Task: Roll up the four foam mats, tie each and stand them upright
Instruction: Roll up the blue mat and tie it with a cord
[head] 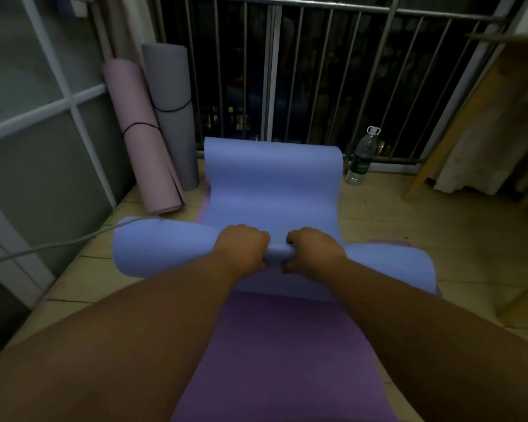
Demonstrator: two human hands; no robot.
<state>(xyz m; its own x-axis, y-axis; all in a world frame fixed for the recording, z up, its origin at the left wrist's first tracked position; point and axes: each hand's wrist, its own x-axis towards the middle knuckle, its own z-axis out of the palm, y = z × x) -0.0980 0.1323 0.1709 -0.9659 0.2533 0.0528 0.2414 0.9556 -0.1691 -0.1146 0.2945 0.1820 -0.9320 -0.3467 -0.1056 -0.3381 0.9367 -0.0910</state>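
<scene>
The left hand (241,248) and the right hand (313,251) cover the middle of the rolled end of the blue mat (272,184). Most of their fingertips are tucked out of sight. The left end of that roll is blurry. The blue mat hides the far part of the purple mat (281,360), and the bottom edge cuts off its near part. The pink roll (141,132) hides the lower left side of the grey roll (171,86). The white cable (43,248) runs off the left edge. The words on the bottle (361,159) are too small to read. The wooden frame (419,181) is cut off on the right.
</scene>
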